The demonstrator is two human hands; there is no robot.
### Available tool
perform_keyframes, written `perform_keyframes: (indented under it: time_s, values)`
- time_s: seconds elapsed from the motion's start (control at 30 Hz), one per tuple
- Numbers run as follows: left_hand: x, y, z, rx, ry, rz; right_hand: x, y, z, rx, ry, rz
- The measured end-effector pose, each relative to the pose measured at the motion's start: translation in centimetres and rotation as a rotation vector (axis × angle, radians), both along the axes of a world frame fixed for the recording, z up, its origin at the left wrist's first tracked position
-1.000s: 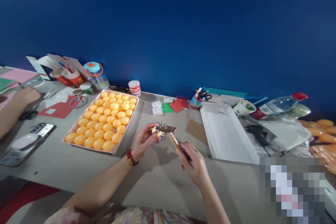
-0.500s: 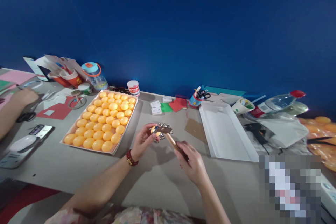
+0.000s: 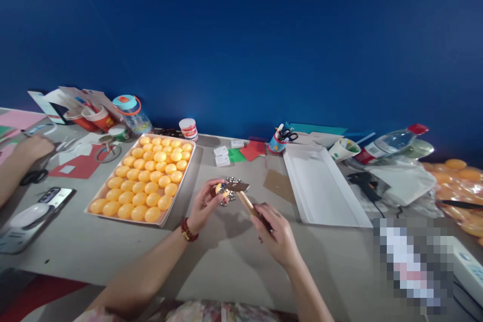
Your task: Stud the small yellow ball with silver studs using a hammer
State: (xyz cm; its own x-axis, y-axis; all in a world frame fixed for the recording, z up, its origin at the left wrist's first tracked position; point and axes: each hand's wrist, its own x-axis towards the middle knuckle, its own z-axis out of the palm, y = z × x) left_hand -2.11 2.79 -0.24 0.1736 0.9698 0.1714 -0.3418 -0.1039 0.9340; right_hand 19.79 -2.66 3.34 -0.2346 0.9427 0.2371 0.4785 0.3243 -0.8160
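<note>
My left hand is closed around a small object with orange-yellow parts and a cluster of shiny silver bells or beads. A red beaded bracelet circles that wrist. In my right hand is a wooden stick, held by its lower part and slanting up to the left. Its upper end meets a brown flat piece lying against the silver cluster. How these parts join is too small to tell. Both hands are above the grey table.
A box of orange balls stands left, a white empty-looking tray right. Beyond are paper pieces, a pen cup and a bottle. At far left is another person's hand, near a phone.
The view has shifted slightly, so things on the table sit a little further left. Both hands keep nearly the same grip and position.
</note>
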Motion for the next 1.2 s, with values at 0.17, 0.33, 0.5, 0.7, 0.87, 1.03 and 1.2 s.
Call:
perform_keyframes:
  time_s: [0.17,0.33,0.5,0.7,0.87,1.03,1.2]
  values:
    - [0.0,0.0,-0.4,-0.02,-0.024,-0.01,0.0,-0.2,0.1,-0.01,-0.039,0.023]
    - [0.1,0.1,-0.4,-0.026,-0.041,-0.017,0.4,0.2,0.1,-0.007,-0.007,-0.063]
    - [0.3,-0.2,0.0,-0.03,-0.015,-0.004,1.5,1.8,-0.9,0.049,-0.185,-0.186]
    - [0.3,-0.5,-0.1,-0.019,0.079,0.019,2.5,2.6,-4.2,0.036,-0.506,-0.418]
    - [0.5,-0.7,-0.6,0.019,0.108,-0.029,2.5,2.6,-4.9,0.008,-0.631,-0.483]
    - [0.9,-1.5,-0.4,0.083,0.225,-0.08,2.7,2.6,-4.8,0.036,-0.646,-0.524]
    - [1.3,-2.1,0.0,0.003,0.284,-0.253,2.6,2.5,-4.2,0.117,-0.62,-0.494]
